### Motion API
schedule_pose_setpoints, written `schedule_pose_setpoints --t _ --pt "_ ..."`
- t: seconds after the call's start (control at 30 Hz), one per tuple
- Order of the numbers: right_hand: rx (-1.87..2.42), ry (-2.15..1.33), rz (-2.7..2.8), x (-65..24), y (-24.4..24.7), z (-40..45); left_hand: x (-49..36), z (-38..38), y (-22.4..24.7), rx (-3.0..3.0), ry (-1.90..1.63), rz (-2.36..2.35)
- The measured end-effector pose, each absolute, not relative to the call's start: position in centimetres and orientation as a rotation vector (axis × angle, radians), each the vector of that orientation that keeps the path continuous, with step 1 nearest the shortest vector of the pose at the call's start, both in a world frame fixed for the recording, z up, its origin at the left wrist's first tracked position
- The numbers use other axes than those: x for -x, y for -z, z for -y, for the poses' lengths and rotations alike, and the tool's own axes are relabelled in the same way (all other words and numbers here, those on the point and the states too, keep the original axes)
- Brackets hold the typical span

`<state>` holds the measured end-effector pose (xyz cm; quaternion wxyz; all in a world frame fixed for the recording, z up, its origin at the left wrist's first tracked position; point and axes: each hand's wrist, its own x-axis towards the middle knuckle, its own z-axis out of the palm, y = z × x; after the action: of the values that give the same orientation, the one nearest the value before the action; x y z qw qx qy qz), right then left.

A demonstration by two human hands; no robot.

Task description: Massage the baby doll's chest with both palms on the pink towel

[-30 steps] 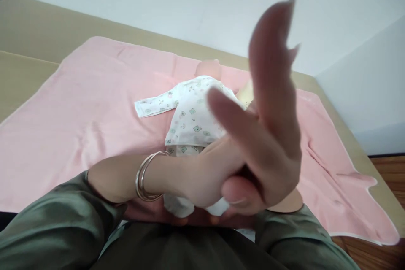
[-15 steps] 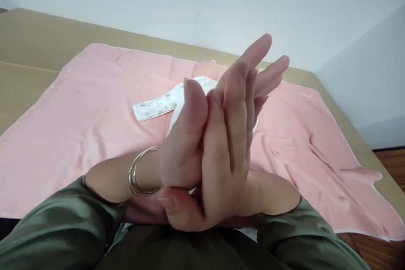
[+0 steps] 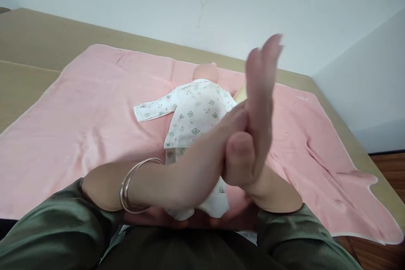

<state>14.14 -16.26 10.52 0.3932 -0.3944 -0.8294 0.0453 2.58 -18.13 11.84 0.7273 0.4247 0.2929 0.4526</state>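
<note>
My left hand [image 3: 199,164], with thin bangles [image 3: 126,190] at its wrist, lies pressed against my right hand [image 3: 261,105]. The two meet palm to palm in front of me, with no object visible between them. Straight fingers point upward, slightly blurred; part of the left fingers is hidden. Beneath and beyond them a baby doll [image 3: 202,112] lies on its back in a white printed top and trousers. Its head is at the far side and one sleeve [image 3: 155,107] stretches out leftward. My hands and forearms cover part of its trousers and its other arm.
A pink blanket [image 3: 104,105] is spread under the doll, with folds on the right. It lies on a pale wooden surface [image 3: 95,29] that meets a white wall [image 3: 142,0]. Brown wooden floor [image 3: 389,173] shows past the right edge.
My hands have slid against each other: the left hand has turned and the right fingers now stand more upright. More of the doll's top and trousers has come into sight.
</note>
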Motion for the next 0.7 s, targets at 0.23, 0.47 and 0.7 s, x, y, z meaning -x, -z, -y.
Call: schedule_pose_setpoints --t 0.23,0.47,0.7 --pt "0.956 -0.174 2.197 -10.7 -6.5 13.9 -1.1 12.5 -12.9 -0.603 -1.204 -0.857" --pt "0.959 -0.356 2.441 -10.5 -6.1 15.5 1.7 5.7 -10.2 -0.887 -1.228 -0.856" --pt "1.404 -0.239 2.464 -9.8 -2.3 10.0 2.3 -1.2 -3.0 -1.273 -1.284 -1.397"
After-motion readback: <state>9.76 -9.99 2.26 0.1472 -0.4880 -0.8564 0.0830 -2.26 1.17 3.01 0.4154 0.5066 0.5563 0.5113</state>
